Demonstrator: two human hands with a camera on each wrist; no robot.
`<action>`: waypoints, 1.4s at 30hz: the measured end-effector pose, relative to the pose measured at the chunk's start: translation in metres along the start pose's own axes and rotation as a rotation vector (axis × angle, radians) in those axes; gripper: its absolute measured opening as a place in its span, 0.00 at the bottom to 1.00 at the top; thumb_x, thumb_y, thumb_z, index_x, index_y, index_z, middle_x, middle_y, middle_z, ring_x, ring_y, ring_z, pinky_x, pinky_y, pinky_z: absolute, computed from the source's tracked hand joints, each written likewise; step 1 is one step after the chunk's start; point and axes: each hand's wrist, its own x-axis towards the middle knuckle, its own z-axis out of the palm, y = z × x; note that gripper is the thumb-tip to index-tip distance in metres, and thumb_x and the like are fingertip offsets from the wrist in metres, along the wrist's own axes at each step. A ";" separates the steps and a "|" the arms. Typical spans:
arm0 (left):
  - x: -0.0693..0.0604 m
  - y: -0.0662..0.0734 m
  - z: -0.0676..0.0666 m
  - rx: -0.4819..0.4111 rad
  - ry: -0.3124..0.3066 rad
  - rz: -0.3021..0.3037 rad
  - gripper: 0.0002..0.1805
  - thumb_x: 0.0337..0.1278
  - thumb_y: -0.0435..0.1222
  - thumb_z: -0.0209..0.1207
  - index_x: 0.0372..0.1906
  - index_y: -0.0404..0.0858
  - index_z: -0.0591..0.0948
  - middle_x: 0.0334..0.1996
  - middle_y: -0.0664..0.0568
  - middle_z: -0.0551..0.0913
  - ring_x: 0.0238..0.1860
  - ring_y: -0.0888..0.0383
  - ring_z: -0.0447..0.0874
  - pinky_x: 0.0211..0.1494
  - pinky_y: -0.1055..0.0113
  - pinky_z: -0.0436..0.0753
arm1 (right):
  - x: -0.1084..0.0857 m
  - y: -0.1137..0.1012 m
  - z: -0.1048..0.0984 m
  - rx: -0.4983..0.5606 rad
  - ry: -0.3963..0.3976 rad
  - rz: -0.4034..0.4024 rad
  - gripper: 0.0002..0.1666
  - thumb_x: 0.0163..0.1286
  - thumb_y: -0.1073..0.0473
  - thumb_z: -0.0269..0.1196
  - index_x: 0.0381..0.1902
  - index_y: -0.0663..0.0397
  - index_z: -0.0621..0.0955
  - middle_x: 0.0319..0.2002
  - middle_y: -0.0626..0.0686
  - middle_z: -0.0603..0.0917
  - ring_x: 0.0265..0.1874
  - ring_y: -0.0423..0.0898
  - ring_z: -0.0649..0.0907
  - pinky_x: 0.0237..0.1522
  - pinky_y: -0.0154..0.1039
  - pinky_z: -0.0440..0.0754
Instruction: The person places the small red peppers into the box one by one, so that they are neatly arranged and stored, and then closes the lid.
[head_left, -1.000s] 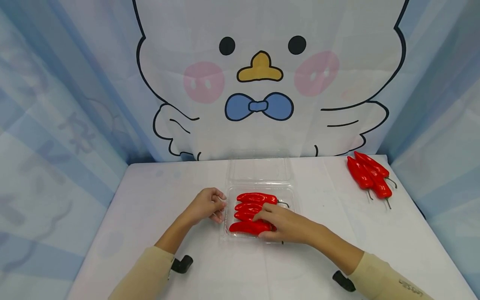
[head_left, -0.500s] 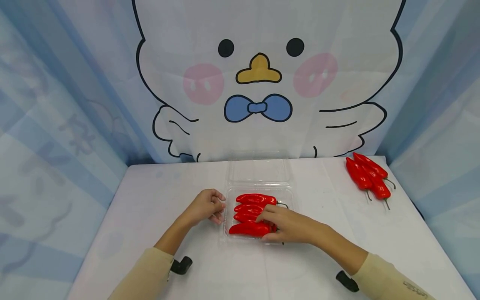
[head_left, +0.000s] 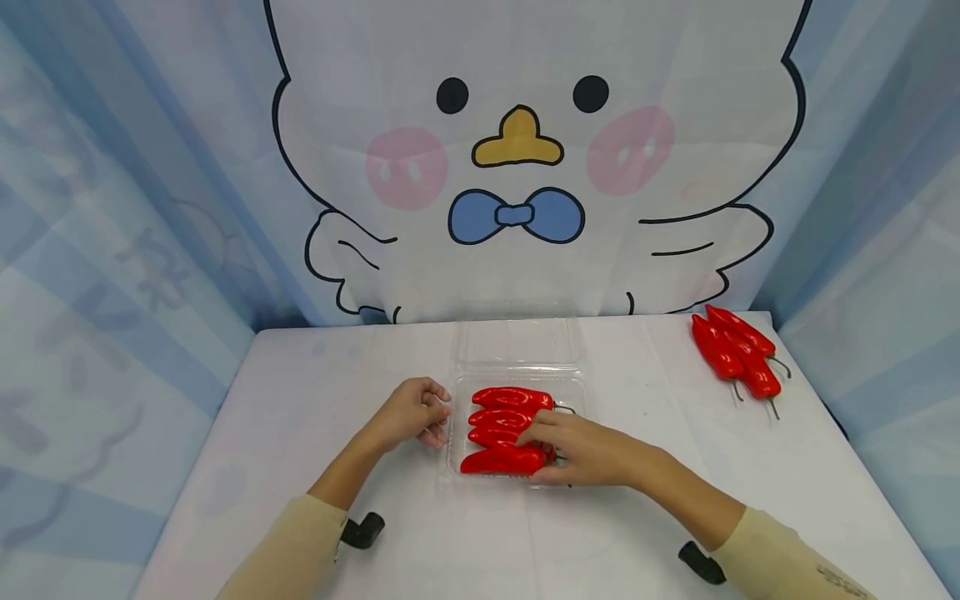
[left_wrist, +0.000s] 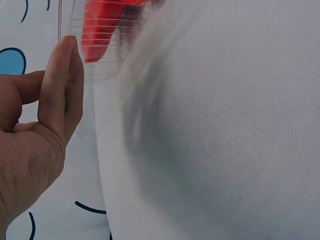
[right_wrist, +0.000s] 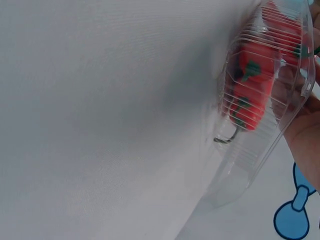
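Note:
A clear plastic clamshell box [head_left: 576,385] stands in the middle of the table with its lid [head_left: 517,343] folded back. Several red chili peppers lie in it side by side, stems to the right; the rear one [head_left: 512,397] shows whole. My right hand [head_left: 585,450] grips the stem end of the front pepper [head_left: 501,461], thumb on the near side and fingers over the top. Through the box wall, the right wrist view shows green pepper caps [right_wrist: 252,70]. At the box's left side is my left hand [head_left: 411,411], its fingers fairly straight; whether they touch the wall is unclear.
Several more red peppers [head_left: 738,354] lie in a pile at the table's far right corner. Behind the white table [head_left: 322,375] hangs a curtain [head_left: 517,275] printed with a cartoon face. Dark wrist mounts [head_left: 363,530] stick out beneath both sleeves.
My right hand and the front pepper have shifted slightly right and toward me. The left hand keeps its place beside the box.

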 end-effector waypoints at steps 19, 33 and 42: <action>0.003 0.000 0.000 0.007 0.015 -0.007 0.12 0.67 0.28 0.64 0.51 0.29 0.76 0.28 0.42 0.83 0.19 0.55 0.85 0.27 0.64 0.90 | -0.001 0.003 -0.004 0.010 0.006 -0.008 0.27 0.63 0.53 0.76 0.59 0.41 0.81 0.51 0.43 0.80 0.45 0.39 0.79 0.44 0.33 0.88; 0.001 -0.001 0.000 0.000 0.001 -0.006 0.12 0.67 0.28 0.63 0.51 0.29 0.76 0.27 0.43 0.82 0.19 0.55 0.85 0.28 0.63 0.90 | -0.002 0.002 -0.004 0.044 0.006 -0.012 0.27 0.62 0.56 0.77 0.59 0.41 0.82 0.51 0.43 0.79 0.46 0.39 0.79 0.45 0.33 0.89; 0.001 -0.001 0.001 0.005 0.015 -0.024 0.12 0.67 0.28 0.63 0.51 0.30 0.76 0.28 0.43 0.82 0.19 0.55 0.86 0.27 0.64 0.90 | -0.002 0.007 -0.004 0.133 -0.027 0.013 0.28 0.63 0.56 0.76 0.60 0.42 0.82 0.54 0.43 0.81 0.48 0.35 0.80 0.50 0.35 0.89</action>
